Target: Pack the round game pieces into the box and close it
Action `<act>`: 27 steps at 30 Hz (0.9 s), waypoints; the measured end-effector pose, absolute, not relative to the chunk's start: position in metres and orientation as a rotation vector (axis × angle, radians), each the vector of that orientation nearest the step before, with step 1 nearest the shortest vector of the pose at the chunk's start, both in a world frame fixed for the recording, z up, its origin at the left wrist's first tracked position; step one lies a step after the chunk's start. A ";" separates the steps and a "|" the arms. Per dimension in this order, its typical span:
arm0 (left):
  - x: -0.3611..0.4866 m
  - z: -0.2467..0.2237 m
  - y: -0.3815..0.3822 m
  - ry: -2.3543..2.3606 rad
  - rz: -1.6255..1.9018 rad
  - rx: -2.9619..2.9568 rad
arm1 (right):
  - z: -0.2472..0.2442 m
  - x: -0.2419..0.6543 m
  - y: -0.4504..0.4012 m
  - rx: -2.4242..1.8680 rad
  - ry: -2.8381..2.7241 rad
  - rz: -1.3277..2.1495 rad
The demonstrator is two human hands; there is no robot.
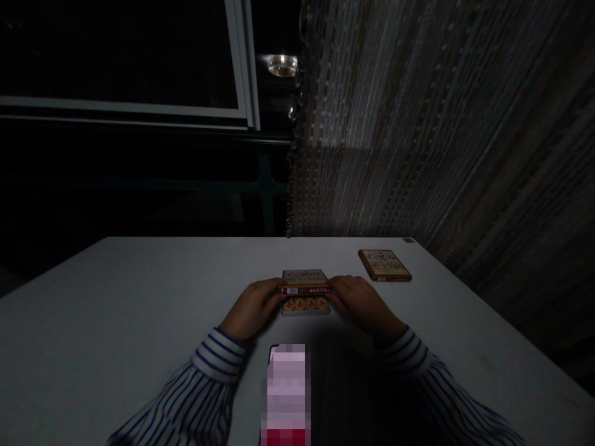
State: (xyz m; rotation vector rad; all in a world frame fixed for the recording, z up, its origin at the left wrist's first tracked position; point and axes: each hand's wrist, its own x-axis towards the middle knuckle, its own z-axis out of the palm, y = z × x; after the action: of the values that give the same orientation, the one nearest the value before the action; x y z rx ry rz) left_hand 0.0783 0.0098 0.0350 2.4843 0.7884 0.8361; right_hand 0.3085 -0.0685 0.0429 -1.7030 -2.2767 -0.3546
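My left hand (255,308) and my right hand (365,305) grip the two ends of a flat printed box lid (305,279). Its front side carries a barcode and small pale print. Just below and nearer to me is a shallow tray (305,313) with a row of round Chinese chess pieces (305,303), light-coloured with red characters. The lid covers the tray's far part, so how much of the two still overlaps I cannot tell. Both sets of fingers are closed around the lid's corners.
A second flat box (385,265), similarly printed, lies at the right rear of the white table (186,272). A phone (286,393) with a blurred screen lies close to me. Beyond the table hang a string curtain (372,124) and a dark window frame (242,74).
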 end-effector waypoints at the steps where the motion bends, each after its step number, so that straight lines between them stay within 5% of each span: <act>1: 0.078 0.035 0.010 0.783 0.838 2.484 | 0.042 0.309 -0.068 -1.704 -2.278 -0.357; 27: 0.077 0.029 0.010 0.771 0.854 2.490 | 0.036 0.308 -0.070 -1.676 -2.275 -0.454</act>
State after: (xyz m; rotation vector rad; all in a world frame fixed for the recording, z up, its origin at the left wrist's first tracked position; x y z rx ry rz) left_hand 0.0768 0.0098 0.0285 2.4899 0.7709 0.8537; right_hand 0.3080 -0.0703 0.0364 -1.6762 -2.2754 -0.4541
